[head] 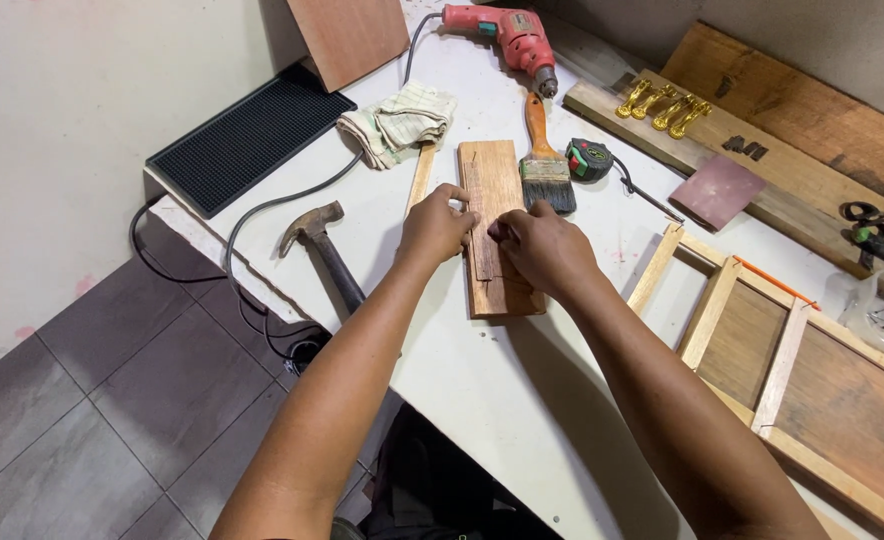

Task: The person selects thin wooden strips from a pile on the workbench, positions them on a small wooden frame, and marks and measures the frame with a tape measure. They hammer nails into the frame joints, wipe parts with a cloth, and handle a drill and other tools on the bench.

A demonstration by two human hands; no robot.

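1. Both hands work on a small wooden board (495, 225) lying flat on the white table (502, 400). My left hand (434, 228) rests at the board's left edge, fingers curled and pinched together near a thin wood strip (480, 235) that lies along the board.
2. My right hand (540, 248) covers the board's right side, fingertips closed down on the same strip; whether it also grips something tiny, I cannot tell.
3. Around the board: a hammer (324, 250) to its left, a paintbrush (543, 160) and tape measure (589, 159) just to its right, a folded cloth (399, 122) and red drill (503, 35) beyond its far end, and a wooden frame (792, 370) well off to its right.
4. Risks, as I judge them: the strip looks loose, so uneven pressure from either hand could skew it off the board's edge. The board sits unclamped and could slide on the smooth table. Fingers are crowded close together, so any tool brought in could catch them.
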